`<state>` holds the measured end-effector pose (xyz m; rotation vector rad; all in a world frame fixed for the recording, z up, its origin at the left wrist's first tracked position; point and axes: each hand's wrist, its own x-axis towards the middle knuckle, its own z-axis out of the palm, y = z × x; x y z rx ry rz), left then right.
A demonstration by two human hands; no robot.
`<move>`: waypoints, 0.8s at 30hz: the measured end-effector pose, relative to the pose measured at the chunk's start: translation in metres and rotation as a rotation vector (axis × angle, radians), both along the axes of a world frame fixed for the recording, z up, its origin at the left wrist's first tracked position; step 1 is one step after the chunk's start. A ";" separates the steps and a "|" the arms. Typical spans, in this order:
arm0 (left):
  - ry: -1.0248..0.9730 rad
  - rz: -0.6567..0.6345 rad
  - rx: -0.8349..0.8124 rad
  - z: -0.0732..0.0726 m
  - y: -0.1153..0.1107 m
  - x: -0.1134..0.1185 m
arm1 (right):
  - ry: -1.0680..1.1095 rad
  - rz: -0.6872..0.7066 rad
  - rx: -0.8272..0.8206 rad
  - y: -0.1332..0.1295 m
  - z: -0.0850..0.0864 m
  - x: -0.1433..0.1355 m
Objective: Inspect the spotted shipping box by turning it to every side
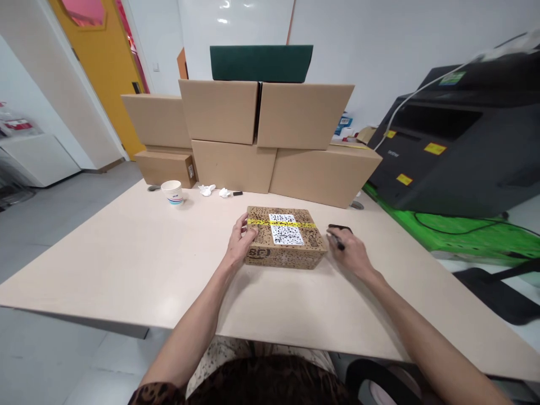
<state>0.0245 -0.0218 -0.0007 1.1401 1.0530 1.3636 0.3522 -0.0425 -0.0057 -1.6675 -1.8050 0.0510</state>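
Observation:
A cardboard parcel box [261, 256] lies flat on the table in front of me, a strip of yellow tape [310, 225] across its top. On the lid is a white label [287, 229]; dark specks cover label and cardboard. My left hand [241, 242] grips the box's left end, thumb on the top edge and fingers along the side. Just off the right end, my right hand [352, 253] is closed around a slim black pen-like tool [338, 242], whose exact kind I cannot make out. Behind that hand lies a flat dark object [340, 228], partly covered.
Stacked brown cartons [230, 166] line the table's back edge, topped by a dark green box [261, 63]. A paper cup [172, 193], crumpled tissues [206, 190] and a small black piece [238, 193] stand before them. A large black printer [447, 140] is at right.

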 end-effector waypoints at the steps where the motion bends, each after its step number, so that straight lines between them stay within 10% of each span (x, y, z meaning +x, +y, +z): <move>1: 0.001 0.001 0.000 0.000 0.000 0.000 | -0.101 0.036 -0.096 -0.003 -0.006 0.003; 6: 0.001 0.000 -0.001 -0.001 0.001 -0.001 | -0.264 0.087 -0.327 -0.007 -0.020 0.001; 14: -0.016 0.007 -0.005 0.000 -0.001 0.001 | -0.316 -0.409 -0.476 -0.009 -0.013 0.028; 24: 0.002 0.014 -0.008 -0.003 0.002 -0.002 | -0.055 -0.539 -0.599 0.000 -0.018 0.061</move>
